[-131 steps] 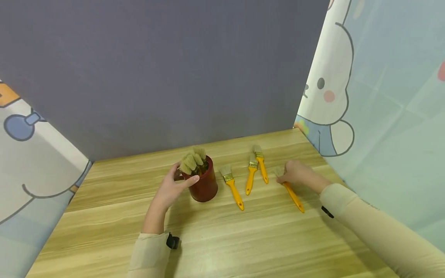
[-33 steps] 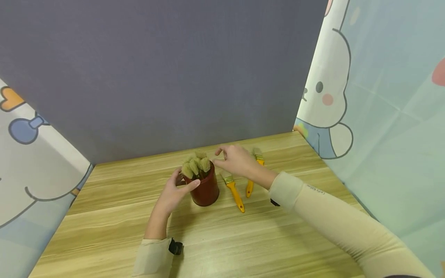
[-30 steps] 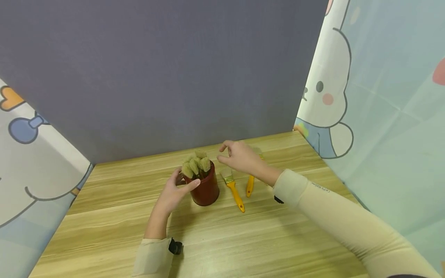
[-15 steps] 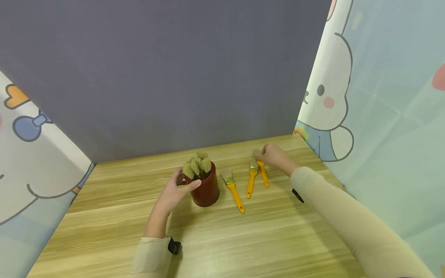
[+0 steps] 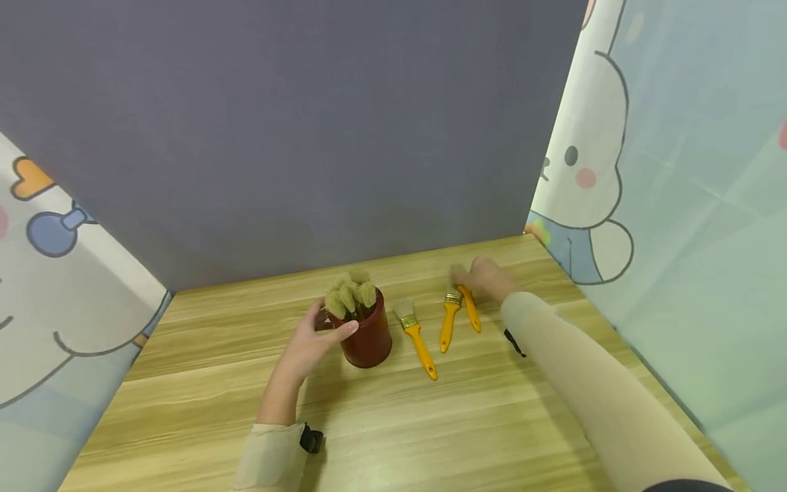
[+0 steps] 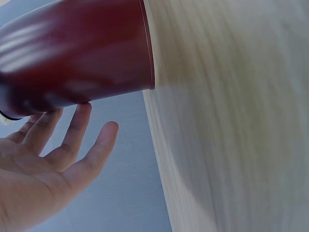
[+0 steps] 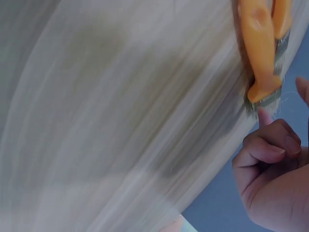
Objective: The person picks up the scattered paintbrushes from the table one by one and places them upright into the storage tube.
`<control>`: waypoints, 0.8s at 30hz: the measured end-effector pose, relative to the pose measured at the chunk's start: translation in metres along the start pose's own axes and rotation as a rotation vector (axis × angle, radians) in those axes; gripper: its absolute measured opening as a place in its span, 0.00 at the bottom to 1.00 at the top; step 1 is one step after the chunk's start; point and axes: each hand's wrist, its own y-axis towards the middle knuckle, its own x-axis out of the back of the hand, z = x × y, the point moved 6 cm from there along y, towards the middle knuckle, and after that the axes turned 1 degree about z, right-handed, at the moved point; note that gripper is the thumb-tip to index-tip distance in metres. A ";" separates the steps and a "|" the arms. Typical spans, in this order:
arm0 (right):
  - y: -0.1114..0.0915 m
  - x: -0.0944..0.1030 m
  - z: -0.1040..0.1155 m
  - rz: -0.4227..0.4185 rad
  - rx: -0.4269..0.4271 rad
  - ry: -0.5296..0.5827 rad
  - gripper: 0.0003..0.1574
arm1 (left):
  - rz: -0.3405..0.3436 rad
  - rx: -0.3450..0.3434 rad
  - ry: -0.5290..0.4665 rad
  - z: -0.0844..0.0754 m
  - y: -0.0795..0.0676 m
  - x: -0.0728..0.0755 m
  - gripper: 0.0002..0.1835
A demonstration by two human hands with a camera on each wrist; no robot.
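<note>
A dark red cylindrical pot (image 5: 369, 339) stands on the table, with several paintbrushes (image 5: 350, 297) in it, bristles up. My left hand (image 5: 310, 345) holds the pot from the left, thumb at the near rim; in the left wrist view, fingertips (image 6: 84, 109) touch its wall. To its right lie three yellow-handled paintbrushes: a left one (image 5: 421, 348), a middle one (image 5: 451, 324) and a right one (image 5: 472, 314). At the bristle end of the right one is my right hand (image 5: 488, 280), blurred; whether it pinches that brush I cannot tell. The right wrist view shows some fingers curled (image 7: 273, 145).
The wooden table (image 5: 369, 437) ends at a grey upright panel (image 5: 295, 137) behind. Cartoon-printed sheets flank it on the left (image 5: 55, 287) and right (image 5: 676, 239). A black strap (image 5: 311, 439) is at the left cuff.
A paintbrush that lay farthest right is gone from the table. My right hand went from there to the pot, then back right to the remaining right brush. My left hand stayed at the pot.
</note>
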 end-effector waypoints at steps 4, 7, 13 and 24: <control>0.001 -0.001 0.004 -0.026 -0.011 -0.034 0.30 | -0.003 -0.005 0.004 0.000 0.001 0.000 0.63; 0.002 -0.002 0.004 -0.028 0.003 -0.054 0.32 | -0.001 0.001 0.001 0.000 0.001 0.000 0.63; 0.004 -0.006 -0.006 -0.013 0.030 -0.076 0.33 | 0.023 0.016 -0.008 0.003 0.001 -0.004 0.65; 0.008 0.013 -0.034 0.080 0.123 -0.084 0.36 | 0.002 0.002 0.011 0.003 0.003 -0.001 0.62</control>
